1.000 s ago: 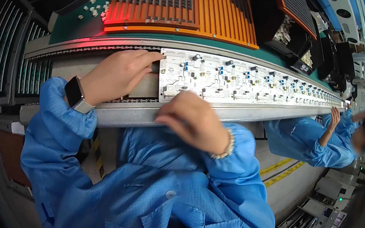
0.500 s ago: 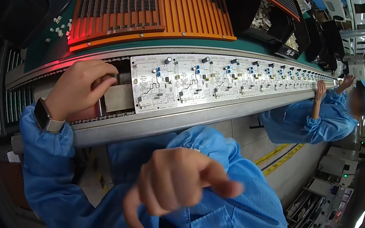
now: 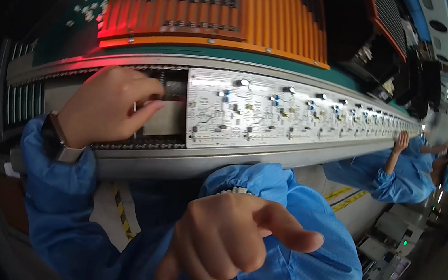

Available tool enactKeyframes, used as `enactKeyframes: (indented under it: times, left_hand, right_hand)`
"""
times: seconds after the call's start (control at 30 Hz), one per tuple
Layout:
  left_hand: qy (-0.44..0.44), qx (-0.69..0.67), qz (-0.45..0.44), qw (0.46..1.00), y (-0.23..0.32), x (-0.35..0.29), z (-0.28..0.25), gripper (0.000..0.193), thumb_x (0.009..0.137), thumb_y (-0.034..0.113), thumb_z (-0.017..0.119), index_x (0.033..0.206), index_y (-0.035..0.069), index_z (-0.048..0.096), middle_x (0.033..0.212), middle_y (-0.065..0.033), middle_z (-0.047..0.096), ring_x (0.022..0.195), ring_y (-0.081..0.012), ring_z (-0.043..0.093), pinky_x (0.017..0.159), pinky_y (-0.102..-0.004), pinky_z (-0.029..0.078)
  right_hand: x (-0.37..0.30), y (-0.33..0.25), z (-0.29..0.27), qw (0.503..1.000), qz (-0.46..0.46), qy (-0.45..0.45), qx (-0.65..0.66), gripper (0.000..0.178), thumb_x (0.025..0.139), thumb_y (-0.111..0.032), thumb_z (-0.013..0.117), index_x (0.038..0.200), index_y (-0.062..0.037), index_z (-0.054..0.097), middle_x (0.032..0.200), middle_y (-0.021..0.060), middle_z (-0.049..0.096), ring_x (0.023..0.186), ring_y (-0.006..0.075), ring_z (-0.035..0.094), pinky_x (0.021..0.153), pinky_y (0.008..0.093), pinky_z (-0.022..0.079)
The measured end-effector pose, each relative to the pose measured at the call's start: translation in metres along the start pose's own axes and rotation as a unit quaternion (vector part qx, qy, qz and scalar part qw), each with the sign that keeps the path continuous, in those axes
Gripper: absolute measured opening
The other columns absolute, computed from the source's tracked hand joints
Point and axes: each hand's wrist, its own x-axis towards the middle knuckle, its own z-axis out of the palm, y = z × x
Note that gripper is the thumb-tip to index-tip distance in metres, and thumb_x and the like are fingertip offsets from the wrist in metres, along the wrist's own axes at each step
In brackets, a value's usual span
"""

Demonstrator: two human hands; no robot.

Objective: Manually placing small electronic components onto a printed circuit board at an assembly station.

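My left hand, with a watch at its wrist, hovers over the conveyor, just left of the nearest white circuit board. Its thumb and forefinger are brought together in a pinch; a small pale bit shows by the fingers, too small to name. On the boards stand black capacitors and small blue parts. My right hand hangs in front of my body, off the conveyor. Its thumb stands apart and its fingers bend loosely, with nothing visible in them; its palm is hidden.
Beyond the conveyor, an orange rack holds rows of dark components. Small white parts lie scattered on the green surface. Dark bins stand further right. A co-worker in blue reaches to the boards down the line. The conveyor's metal rail runs nearest me.
The view has shifted, so rack, boards and my left hand sit further right in it. The dark part formerly visible at my left fingertips is out of sight. My right hand appears slightly further right.
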Motion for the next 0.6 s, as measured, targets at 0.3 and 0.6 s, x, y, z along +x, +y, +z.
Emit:
enactKeyframes:
  times: [0.3, 0.6]
  left_hand:
    - [-0.014, 0.054, 0.035, 0.998, 0.001, -0.015, 0.011, 0.013, 0.085, 0.016, 0.065, 0.085, 0.003, 0.065, 0.071, -0.0144, 0.061, 0.066, -0.0347, 0.061, 0.061, -0.0431, 0.048]
    - [0.521, -0.141, 0.02, 0.842, 0.053, -0.159, 0.079, 0.009, 0.085, 0.001, 0.06, 0.08, 0.002, 0.068, 0.064, -0.0065, 0.06, 0.051, -0.0166, 0.055, 0.052, -0.0287, 0.045]
  right_hand:
    - [0.012, 0.045, 0.0, 0.993, 0.077, 0.054, 0.068, 0.059, 0.094, -0.045, 0.057, 0.05, -0.0142, 0.033, 0.047, -0.0015, 0.028, 0.038, 0.0172, 0.034, 0.077, 0.0409, 0.045]
    - [-0.03, 0.082, 0.007, 0.964, 0.211, 0.127, 0.101, 0.063, 0.097, -0.053, 0.048, 0.049, -0.015, 0.033, 0.046, -0.0039, 0.028, 0.038, 0.0126, 0.031, 0.076, 0.0421, 0.047]
